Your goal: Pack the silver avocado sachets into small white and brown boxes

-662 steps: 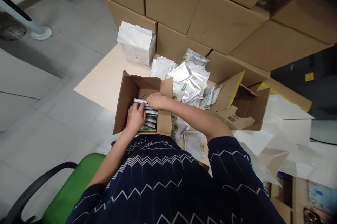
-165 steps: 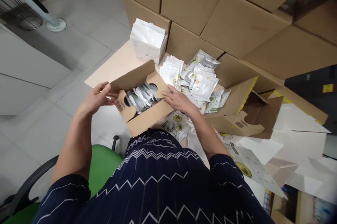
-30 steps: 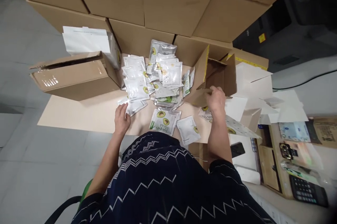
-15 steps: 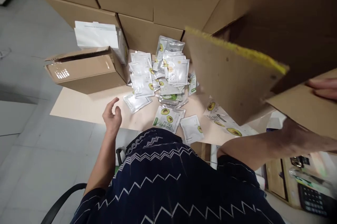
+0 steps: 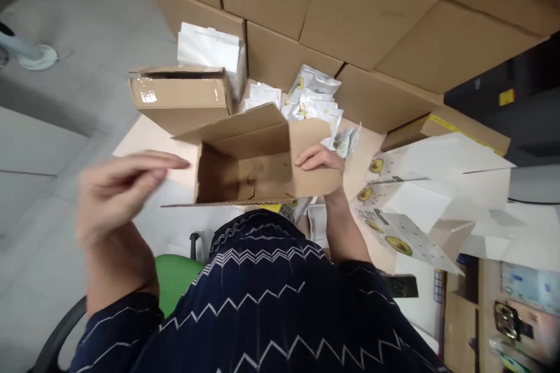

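Left hand (image 5: 126, 195), blurred: unladen, fingers extended, thumb slightly apart, just beside open cardboard carton (image 5: 258, 148). Farther back, taped carton (image 5: 181, 93) on surface (image 5: 146, 138); white box (image 5: 210, 47) just behind. Open cardboard carton at centre, between hands, flaps spread. Silver sachets (image 5: 318, 105) heaped beyond. Right hand (image 5: 321, 158): holding carton's right flap, fingers over inner face. Farther right, avocado-printed white packaging (image 5: 413, 239).

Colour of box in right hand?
The box is plain brown; the head view shows it best.
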Demonstrator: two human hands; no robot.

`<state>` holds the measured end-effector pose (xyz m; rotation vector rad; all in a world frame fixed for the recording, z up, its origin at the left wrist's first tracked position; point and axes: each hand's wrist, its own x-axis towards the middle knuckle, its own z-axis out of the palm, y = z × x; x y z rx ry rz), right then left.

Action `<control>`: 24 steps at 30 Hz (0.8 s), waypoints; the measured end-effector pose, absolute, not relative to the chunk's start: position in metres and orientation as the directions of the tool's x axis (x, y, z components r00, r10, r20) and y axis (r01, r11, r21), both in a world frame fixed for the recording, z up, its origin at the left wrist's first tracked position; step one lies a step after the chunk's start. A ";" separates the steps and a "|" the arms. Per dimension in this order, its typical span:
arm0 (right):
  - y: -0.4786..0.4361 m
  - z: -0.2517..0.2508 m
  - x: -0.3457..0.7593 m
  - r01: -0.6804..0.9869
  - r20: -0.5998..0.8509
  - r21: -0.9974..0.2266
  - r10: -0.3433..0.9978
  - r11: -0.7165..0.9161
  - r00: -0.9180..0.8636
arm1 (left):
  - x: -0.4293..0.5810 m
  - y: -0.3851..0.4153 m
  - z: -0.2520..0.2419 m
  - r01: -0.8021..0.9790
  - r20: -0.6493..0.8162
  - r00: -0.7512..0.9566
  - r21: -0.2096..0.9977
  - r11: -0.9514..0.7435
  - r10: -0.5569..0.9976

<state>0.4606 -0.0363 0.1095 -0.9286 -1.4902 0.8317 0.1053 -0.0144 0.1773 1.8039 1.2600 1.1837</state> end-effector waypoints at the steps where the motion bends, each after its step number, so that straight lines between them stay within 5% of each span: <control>1: -0.032 0.104 0.451 0.064 0.392 -0.915 0.914 0.399 -0.104 | 0.109 -0.020 0.178 0.419 0.200 0.429 0.820 -0.390 0.881; 4: -0.024 0.088 0.427 -0.070 0.334 -0.942 0.908 0.327 -0.253 | 0.114 -0.023 0.152 0.488 -0.124 0.781 0.732 -0.475 0.612; 8: -0.017 0.068 0.415 -0.113 0.250 -0.968 0.917 0.225 -0.312 | 0.097 -0.019 0.092 0.703 -0.293 0.693 0.477 -0.528 0.658; 19: 0.032 0.005 0.446 -0.123 0.032 -0.992 0.999 0.027 -0.040 | 0.028 -0.058 0.046 0.678 -0.061 0.698 0.378 -0.630 0.714; 24: 0.046 -0.016 0.443 -0.255 0.000 -0.967 0.997 -0.021 -0.080 | 0.023 -0.077 0.031 0.666 -0.151 0.736 0.338 -0.665 0.660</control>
